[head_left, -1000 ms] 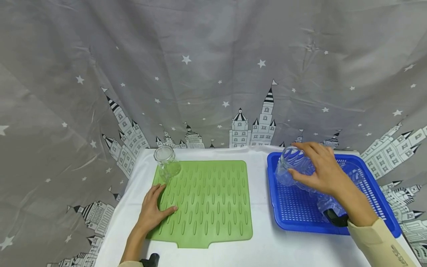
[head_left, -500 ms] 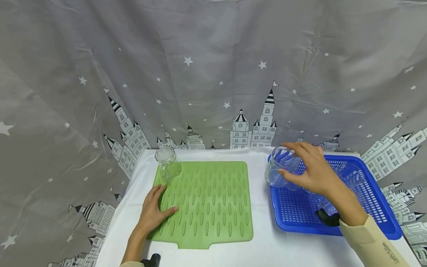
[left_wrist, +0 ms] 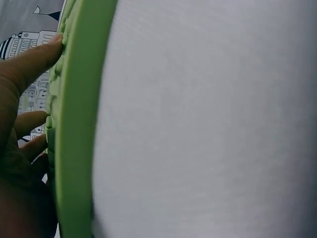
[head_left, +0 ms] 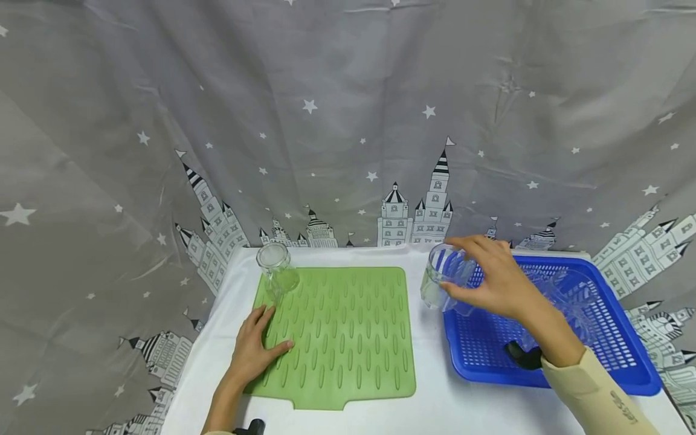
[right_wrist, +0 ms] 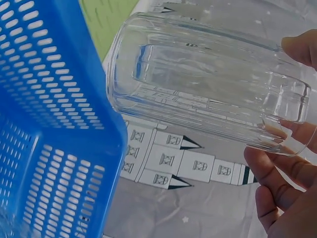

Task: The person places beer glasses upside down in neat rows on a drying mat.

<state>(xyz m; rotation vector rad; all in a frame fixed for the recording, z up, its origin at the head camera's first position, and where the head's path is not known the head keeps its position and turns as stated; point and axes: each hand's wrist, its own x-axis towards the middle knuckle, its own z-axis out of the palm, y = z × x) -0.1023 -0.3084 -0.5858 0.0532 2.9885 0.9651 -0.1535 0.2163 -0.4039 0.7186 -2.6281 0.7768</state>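
My right hand (head_left: 502,284) grips a clear glass mug (head_left: 441,278) near one end, thumb on one side and fingers on the other. The mug is raised at the left rim of the blue plastic basket (head_left: 454,356). In the right wrist view the mug (right_wrist: 198,84) lies across the picture, its thick base beside the basket wall. My left hand (head_left: 255,350) rests with spread fingers on the left edge of a green ridged mat (head_left: 348,338). Another clear glass mug (head_left: 277,269) stands on the mat's far left corner.
More clear glassware (head_left: 565,302) lies in the basket, partly hidden behind my right forearm. A white cloth (head_left: 429,386) covers the table. Behind it hangs a grey curtain (head_left: 326,139) printed with castles and stars.
My right hand has moved left with the glass mug, from over the basket to its left rim. The left hand stays on the mat. The head view has shifted slightly.
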